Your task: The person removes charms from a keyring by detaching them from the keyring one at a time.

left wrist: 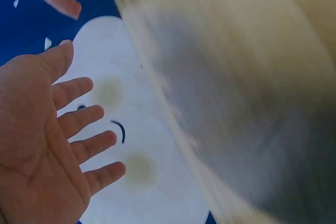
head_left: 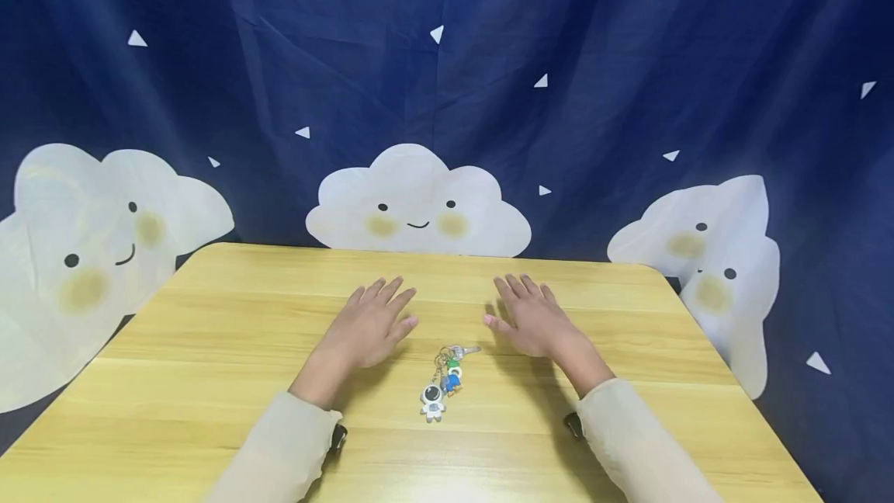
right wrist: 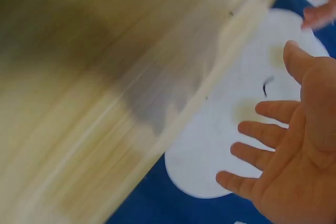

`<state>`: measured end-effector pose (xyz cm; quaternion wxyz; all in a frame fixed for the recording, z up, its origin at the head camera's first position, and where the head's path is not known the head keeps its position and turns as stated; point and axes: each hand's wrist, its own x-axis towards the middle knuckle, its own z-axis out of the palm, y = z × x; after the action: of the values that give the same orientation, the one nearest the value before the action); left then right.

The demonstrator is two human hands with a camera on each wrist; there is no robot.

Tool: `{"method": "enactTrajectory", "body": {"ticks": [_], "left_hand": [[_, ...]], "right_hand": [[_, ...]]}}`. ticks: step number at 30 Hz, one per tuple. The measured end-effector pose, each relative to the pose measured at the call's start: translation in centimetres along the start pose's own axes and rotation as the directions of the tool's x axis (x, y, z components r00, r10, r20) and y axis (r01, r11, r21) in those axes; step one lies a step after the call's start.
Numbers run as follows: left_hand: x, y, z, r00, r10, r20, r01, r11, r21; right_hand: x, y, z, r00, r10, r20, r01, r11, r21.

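Note:
A bunch of keyrings lies on the wooden table (head_left: 230, 332) between the two hands. It has a white astronaut charm (head_left: 433, 402), a blue and green charm (head_left: 452, 380) and a silver key (head_left: 469, 350) pointing right. To its left, my left hand (head_left: 366, 326) hovers palm down above the table, fingers spread and holding nothing. On the other side my right hand (head_left: 534, 320) is held the same way, fingers straight, also holding nothing. Both palms show bare in the wrist views, the left palm (left wrist: 37, 140) and the right palm (right wrist: 299, 166).
Behind the table hangs a dark blue curtain (head_left: 363, 60) with white triangles and smiling clouds, such as the middle cloud (head_left: 419, 212). The table's far edge runs just beyond the fingertips. Dark bands show at both sleeve cuffs.

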<state>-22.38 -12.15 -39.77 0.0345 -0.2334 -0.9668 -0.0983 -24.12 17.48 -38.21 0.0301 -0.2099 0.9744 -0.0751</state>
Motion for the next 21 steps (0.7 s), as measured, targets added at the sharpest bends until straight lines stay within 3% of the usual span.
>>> {"method": "enactTrajectory", "body": {"ticks": [6, 9, 14, 21], "left_hand": [[0.0, 1.1, 0.4, 0.992, 0.099, 0.078, -0.100, 0.995, 0.004], [-0.2, 1.5, 0.7, 0.986, 0.139, 0.096, -0.143, 0.989, 0.036], [-0.4, 2.3, 1.2, 0.975, 0.185, 0.123, -0.196, 0.977, 0.083], [-0.4, 3.0, 2.3, 0.970, 0.240, 0.031, -0.237, 0.969, -0.068]], "right_hand": [[-0.3, -1.6, 0.7, 0.984, -0.151, 0.094, 0.161, 0.981, -0.111], [-0.5, -2.3, 1.1, 0.969, -0.223, 0.103, 0.234, 0.965, -0.114], [-0.6, -2.9, 1.9, 0.919, -0.390, 0.057, 0.393, 0.916, -0.084], [0.5, -3.0, 3.3, 0.869, -0.494, -0.038, 0.495, 0.868, 0.028]]}}
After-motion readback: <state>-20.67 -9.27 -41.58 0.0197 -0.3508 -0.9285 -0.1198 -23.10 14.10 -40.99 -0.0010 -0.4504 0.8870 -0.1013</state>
